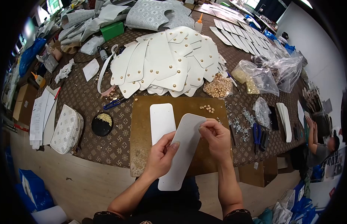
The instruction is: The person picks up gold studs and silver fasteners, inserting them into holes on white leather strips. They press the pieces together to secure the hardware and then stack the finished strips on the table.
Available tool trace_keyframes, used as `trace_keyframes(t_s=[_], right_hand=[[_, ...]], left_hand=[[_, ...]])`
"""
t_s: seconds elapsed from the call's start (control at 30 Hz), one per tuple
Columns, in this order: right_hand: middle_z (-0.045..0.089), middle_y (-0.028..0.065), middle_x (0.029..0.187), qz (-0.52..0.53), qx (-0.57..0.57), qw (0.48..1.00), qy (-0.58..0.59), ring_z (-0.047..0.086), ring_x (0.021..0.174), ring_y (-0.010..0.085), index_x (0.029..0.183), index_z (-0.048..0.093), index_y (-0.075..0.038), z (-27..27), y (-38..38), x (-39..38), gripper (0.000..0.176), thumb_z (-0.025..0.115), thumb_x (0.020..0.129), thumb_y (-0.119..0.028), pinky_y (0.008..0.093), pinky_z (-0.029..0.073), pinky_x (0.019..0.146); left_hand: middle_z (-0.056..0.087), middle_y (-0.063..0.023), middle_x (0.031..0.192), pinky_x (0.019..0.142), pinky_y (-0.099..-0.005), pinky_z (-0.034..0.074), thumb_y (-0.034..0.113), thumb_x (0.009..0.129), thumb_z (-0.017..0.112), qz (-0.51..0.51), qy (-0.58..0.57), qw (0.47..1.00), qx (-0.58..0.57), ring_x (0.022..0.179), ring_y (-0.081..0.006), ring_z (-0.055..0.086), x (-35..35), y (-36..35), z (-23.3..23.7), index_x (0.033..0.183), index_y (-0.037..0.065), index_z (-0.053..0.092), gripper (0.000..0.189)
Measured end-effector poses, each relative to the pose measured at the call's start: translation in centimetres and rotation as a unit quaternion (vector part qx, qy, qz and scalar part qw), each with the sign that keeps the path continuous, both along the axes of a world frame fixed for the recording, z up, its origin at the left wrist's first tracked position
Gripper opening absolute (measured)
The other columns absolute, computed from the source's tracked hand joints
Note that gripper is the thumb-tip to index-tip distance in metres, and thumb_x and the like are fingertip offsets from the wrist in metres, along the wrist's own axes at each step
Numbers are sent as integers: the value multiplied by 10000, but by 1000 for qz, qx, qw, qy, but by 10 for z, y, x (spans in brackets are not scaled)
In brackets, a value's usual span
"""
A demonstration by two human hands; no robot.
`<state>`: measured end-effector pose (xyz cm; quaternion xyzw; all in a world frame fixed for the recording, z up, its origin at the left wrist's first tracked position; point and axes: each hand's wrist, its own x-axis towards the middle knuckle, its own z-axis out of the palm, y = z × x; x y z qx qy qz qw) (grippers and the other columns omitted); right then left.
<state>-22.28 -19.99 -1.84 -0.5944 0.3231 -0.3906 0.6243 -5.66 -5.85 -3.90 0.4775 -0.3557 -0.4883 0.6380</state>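
Note:
My left hand point(161, 156) grips a long grey panel with rounded corners point(184, 149) by its left edge, thumb on top. The panel is tilted and has tiny holes near its ends. My right hand point(217, 140) pinches at the panel's upper right corner; what sits between the fingertips is hidden. Beneath lies a brown board point(140, 112), with a similar white panel point(161, 115) flat on it, partly behind my left hand. A few gold studs point(207, 108) lie loose at the board's upper right.
White panels with gold studs point(158, 59) are heaped behind the board. A bag of studs point(218, 86), clear plastic bags point(263, 76) and blue-handled pliers point(257, 136) lie to the right. Leftward are a black dish point(102, 124) and a patterned pouch point(67, 128). Another person point(324, 149) is at far right.

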Motion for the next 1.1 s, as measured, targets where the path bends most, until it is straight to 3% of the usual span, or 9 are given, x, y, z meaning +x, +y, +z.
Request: trace_keyframes(t_s=[0.43,0.5,0.93,1.03,1.1], right_hand=[[699,14,910,39,27,998,43,639,774,76,1044,686,30,2,2,-6,86,713,979,-19,220,521,698],[700,14,898,0,34,998,45,638,763,76,1037,683,28,2,2,-6,74,708,978,-11,220,520,688],[702,37,951,25,38,999,16,659,792,92,1053,657,16,-5,2,-12,79,694,994,-22,239,559,719],[705,43,948,-4,42,999,6,658,795,87,1081,646,21,-4,4,-10,116,701,984,-8,235,558,705],[716,55,944,0,64,998,4,665,789,88,1155,638,34,5,4,-6,207,715,964,8,226,551,691]], left_hand=[[682,-17,1118,801,-209,480,46,1073,551,21,-20,1000,2,932,-43,593,-3,-1,-4,1431,-29,540,366],[675,-19,1101,792,-224,489,34,1068,550,12,-53,998,-22,924,-51,587,-4,-2,-4,1425,-18,553,361],[668,-49,1131,871,-252,503,4,1068,513,19,-31,999,-39,1002,-98,618,-8,-1,2,1432,10,561,367],[668,-47,1133,865,-255,505,-4,1063,515,-19,-48,998,-21,1012,-109,624,-4,0,0,1415,4,578,358],[673,-46,1133,849,-247,501,-3,1059,524,13,-133,988,-81,1014,-103,626,-5,-2,-2,1385,-1,602,335]])
